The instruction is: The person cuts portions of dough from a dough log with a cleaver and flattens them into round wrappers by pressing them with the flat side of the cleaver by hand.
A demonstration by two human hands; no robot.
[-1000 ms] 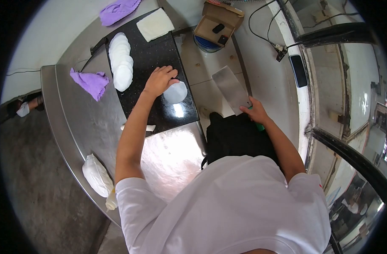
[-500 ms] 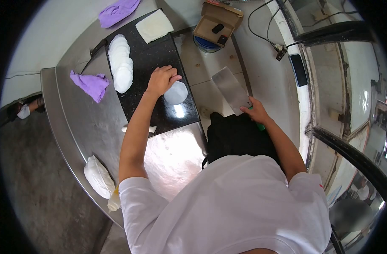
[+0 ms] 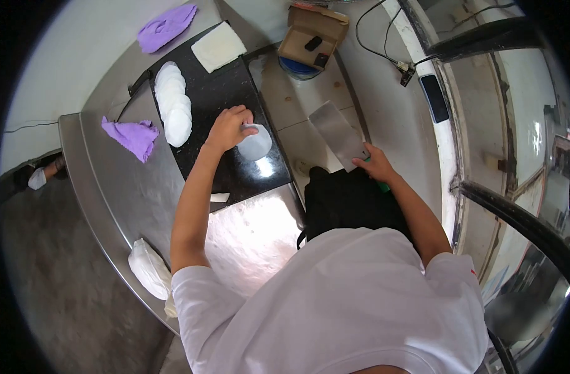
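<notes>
On the black board [image 3: 201, 168] lies a thin, round, whitish dough wrapper [image 3: 255, 144]. My left hand [image 3: 231, 129] is closed on its upper left edge, thumb and fingers pinched together. A cleaver [image 3: 336, 132] with a wide flat blade and a green handle is gripped in my right hand [image 3: 375, 165], off the board's right side and over the floor. Along the board's left edge runs an overlapping row of several white round wrappers [image 3: 173, 103]. A small white strip of dough [image 3: 219, 197] rests at the board's near edge, beside my left forearm.
A folded white cloth [image 3: 218, 47] sits at the board's far end. Two purple cloths, one nearer [image 3: 132, 137] and one farther [image 3: 166, 28], lie on the metal counter [image 3: 135, 199], near a white bag [image 3: 149, 268]. An open cardboard box [image 3: 313, 37] stands beyond; a phone [image 3: 434, 98] is at right.
My left hand's fingers have curled onto the wrapper's edge, where the hand lay more extended beside it before. The cleaver stays in my right hand. The view has shifted slightly.
</notes>
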